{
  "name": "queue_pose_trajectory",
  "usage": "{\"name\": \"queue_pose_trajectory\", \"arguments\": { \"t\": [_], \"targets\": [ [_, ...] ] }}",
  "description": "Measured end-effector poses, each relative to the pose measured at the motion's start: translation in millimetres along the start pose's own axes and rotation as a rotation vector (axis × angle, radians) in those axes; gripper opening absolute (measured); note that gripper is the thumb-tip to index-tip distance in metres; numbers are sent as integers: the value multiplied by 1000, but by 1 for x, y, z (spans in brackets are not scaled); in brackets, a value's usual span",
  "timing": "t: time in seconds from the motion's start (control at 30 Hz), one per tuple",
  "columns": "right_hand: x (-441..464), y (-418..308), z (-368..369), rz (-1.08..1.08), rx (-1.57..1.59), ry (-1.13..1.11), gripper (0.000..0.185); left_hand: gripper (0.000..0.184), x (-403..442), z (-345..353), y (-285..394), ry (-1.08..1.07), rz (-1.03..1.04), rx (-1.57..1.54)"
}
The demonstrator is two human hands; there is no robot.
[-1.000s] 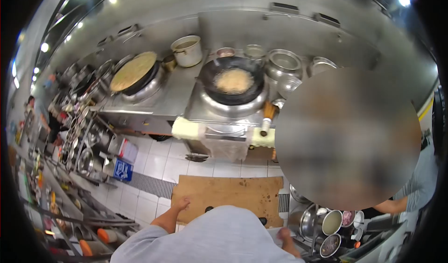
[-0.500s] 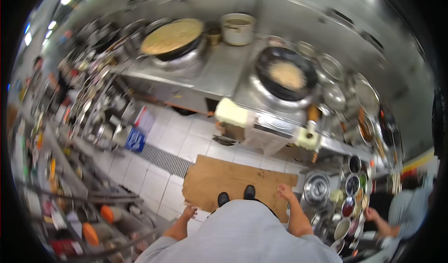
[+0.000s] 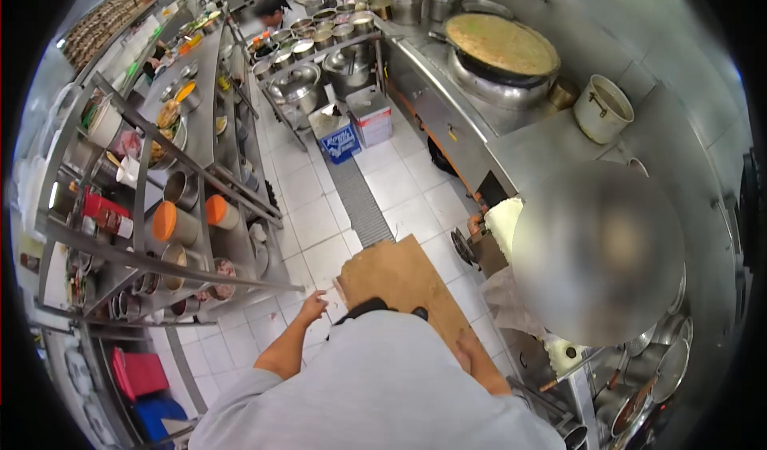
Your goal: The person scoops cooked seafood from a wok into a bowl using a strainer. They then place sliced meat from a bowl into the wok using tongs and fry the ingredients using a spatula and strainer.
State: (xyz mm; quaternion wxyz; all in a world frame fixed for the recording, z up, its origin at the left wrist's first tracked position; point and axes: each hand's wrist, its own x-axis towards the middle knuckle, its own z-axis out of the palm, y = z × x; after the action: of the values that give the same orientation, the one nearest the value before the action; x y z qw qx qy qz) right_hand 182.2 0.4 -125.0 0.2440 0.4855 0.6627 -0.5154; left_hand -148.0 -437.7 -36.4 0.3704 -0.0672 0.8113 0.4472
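My left hand (image 3: 314, 304) hangs over the tiled floor beside the shelf rack, its fingers apart and nothing in them. Low over the brown cardboard mat (image 3: 399, 272), my right hand (image 3: 466, 346) hangs at my side; its fingers are smeared, and I see no object in it. One black shoe (image 3: 420, 313) shows on the mat. To my right stands the steel stove counter (image 3: 527, 162), where a large round blur hides the near burner. On the far burner a wide black pan holds a yellowish, flat layer of food (image 3: 503, 44).
A metal rack (image 3: 232, 278) with orange-lidded containers (image 3: 164, 221) stands at left. A floor drain grate (image 3: 363, 202) runs along the aisle towards a blue box (image 3: 340, 143) and lidded steel pots (image 3: 296, 86). A white pot (image 3: 603, 110) sits on the counter. People are at the far end.
My view has swung left, so the stove now lies to my right and the aisle and rack fill the left. The co-worker at the right edge has left view. My hands stay low.
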Motion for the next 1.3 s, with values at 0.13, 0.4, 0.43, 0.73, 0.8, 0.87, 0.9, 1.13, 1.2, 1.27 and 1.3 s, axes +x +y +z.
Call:
{"name": "queue_pose_trajectory", "arguments": {
  "t": [0.13, 0.4, 0.43, 0.73, 0.8, 0.87, 0.9, 1.13, 1.2, 1.27, 1.3],
  "targets": [
    [87, -82, -26, -301, -98, 148, 25, 39, -27, -13, -51, 29, -242, -141],
    [98, -270, -34, -252, 109, 0, 43, 32, -7, -2, -97, -96, -154, -91],
    [112, -266, -25, -215, 107, -35, 42, 32, 9, -9, -86, -109, -141, -89],
    [130, -318, 54, 114, -279, -282, 41, 41, 127, -137, -17, 17, -224, -468],
    [141, -355, 62, -16, -324, -249, 43, 41, 147, -174, -11, 71, -277, -535],
    [156, -402, 67, -102, -257, -184, 43, 41, 170, -207, -8, 86, -286, -530],
    [167, -424, 69, -142, -226, -174, 44, 41, 182, -221, -8, 156, -284, -529],
    [175, -629, 71, -209, 375, -273, 42, 43, 236, -263, 40, 213, -293, -543],
    [202, -686, 67, -246, 536, -335, 44, 42, 253, -261, 45, 198, -303, -536],
    [235, -749, 63, -284, 691, -420, 46, 42, 265, -257, 56, 167, -301, -501],
    [253, -783, 61, -296, 824, -453, 46, 42, 269, -256, 62, 150, -295, -476]
  ]
}}
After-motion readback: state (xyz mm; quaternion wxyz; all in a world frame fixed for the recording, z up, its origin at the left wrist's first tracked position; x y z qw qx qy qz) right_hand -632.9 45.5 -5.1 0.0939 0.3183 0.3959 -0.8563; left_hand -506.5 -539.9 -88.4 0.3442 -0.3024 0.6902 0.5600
